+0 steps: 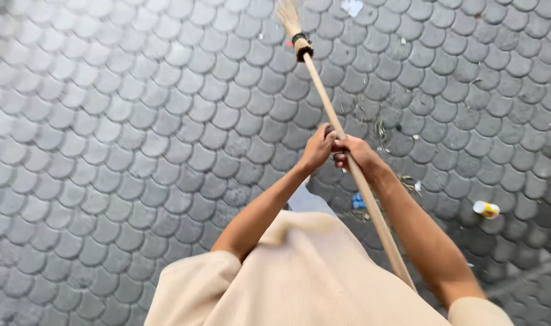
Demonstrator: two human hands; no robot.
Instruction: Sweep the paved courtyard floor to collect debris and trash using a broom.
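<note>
— What does the broom (324, 99) look like?

— It has a long, pale wooden handle, smooth and straight, running on a slant from the lower right, beside the person's body, up toward the top middle of the view. At the far end a dark band and some cord bind a head of straw-coloured bristles (289, 17), which is cut off by the top edge. The head is out over grey paving (124, 139) laid in a fish-scale pattern.

— And the hands?

— Both are closed around the handle about midway along it, side by side and touching. The left hand (318, 148) wraps the stick from the left, fingers curled tight. The right hand (355, 152) grips it from the right, just below, with the handle passing under its forearm.

— What is the person wearing?

— A cream short-sleeved top (299, 271), with both forearms bare.

— Anything lying about?

— Yes. A small yellow and white cup (486, 209) on its side at the right, a blue scrap (358, 201) near the handle, and dry stalks and bits of paper scattered on the stones around the right arm.
</note>
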